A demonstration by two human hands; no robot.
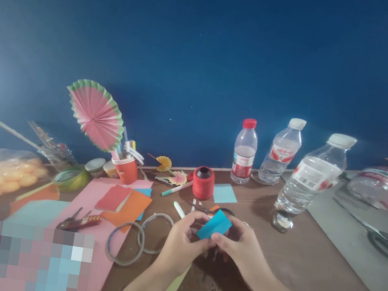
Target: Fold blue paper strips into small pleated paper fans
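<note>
Blue paper (215,223) is held just above the desk (307,264), with wire rings (136,241) lying to its left and a water bottle (311,175) standing to its right. The left edge is pinched by the left hand (182,241), whose fingers are closed on it. The right edge is gripped likewise by the right hand (239,244). The piece is judged best handled with its edges aligned and a light pinch at the margins, so that no stray crease is pressed in.
</note>
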